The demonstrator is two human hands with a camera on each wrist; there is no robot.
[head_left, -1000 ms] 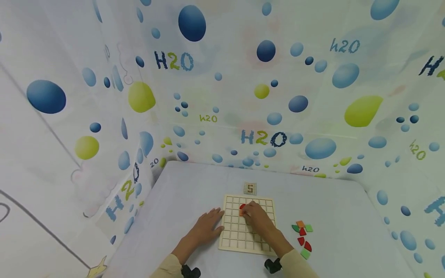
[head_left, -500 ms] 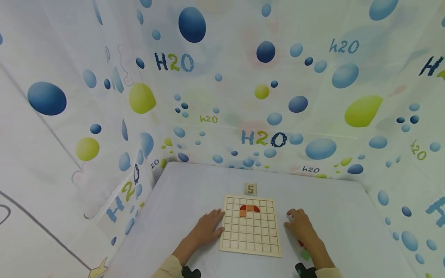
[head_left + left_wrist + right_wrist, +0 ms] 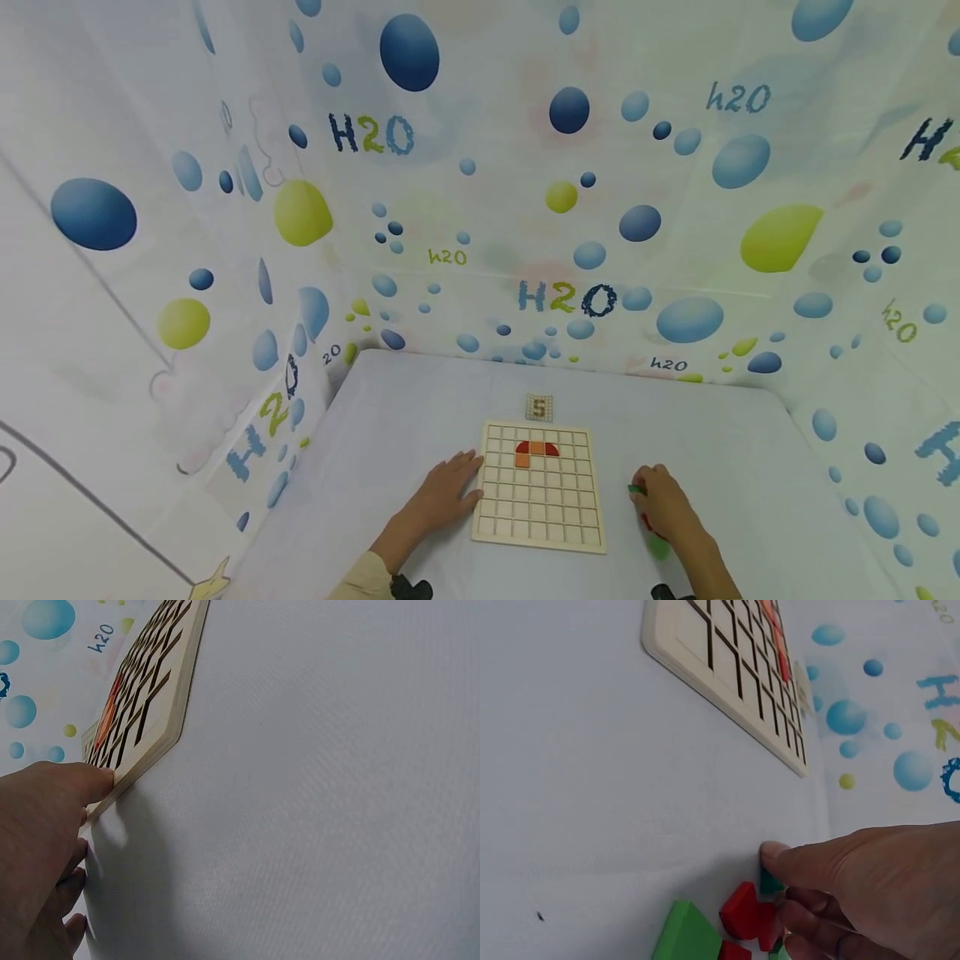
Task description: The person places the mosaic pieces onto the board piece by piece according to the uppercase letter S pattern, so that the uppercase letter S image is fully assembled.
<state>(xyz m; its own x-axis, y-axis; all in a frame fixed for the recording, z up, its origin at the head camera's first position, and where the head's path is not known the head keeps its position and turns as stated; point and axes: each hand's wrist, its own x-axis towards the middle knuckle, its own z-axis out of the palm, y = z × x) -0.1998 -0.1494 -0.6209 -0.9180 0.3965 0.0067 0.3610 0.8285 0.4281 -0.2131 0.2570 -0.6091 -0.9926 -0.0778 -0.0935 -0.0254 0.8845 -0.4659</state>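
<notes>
The wooden grid board (image 3: pixel 538 504) lies on the table, two red quarter-round pieces (image 3: pixel 551 450) and two orange squares (image 3: pixel 522 460) set in its upper cells. At its left edge rests my left hand (image 3: pixel 447 489), fingers spread; the left wrist view shows the thumb (image 3: pixel 97 782) against the frame. To the right of the board, my right hand (image 3: pixel 666 504) is over the loose pieces, thumb and fingers pinching a dark green quarter-round piece (image 3: pixel 769 882). Beneath that hand lie red pieces (image 3: pixel 740 912) and a light green square (image 3: pixel 684 934), partly covered.
A small pattern card (image 3: pixel 539 407) with a brown S-like figure lies just beyond the board's far edge. White cloth (image 3: pixel 420 400) covers the table. Printed sheets (image 3: pixel 495 208) with blue and green drops rise behind it and at both sides.
My right hand has left the board, uncovering the red and orange pieces there, and moved right to the loose pieces, where it has taken hold of the dark green one. My left hand stays put.
</notes>
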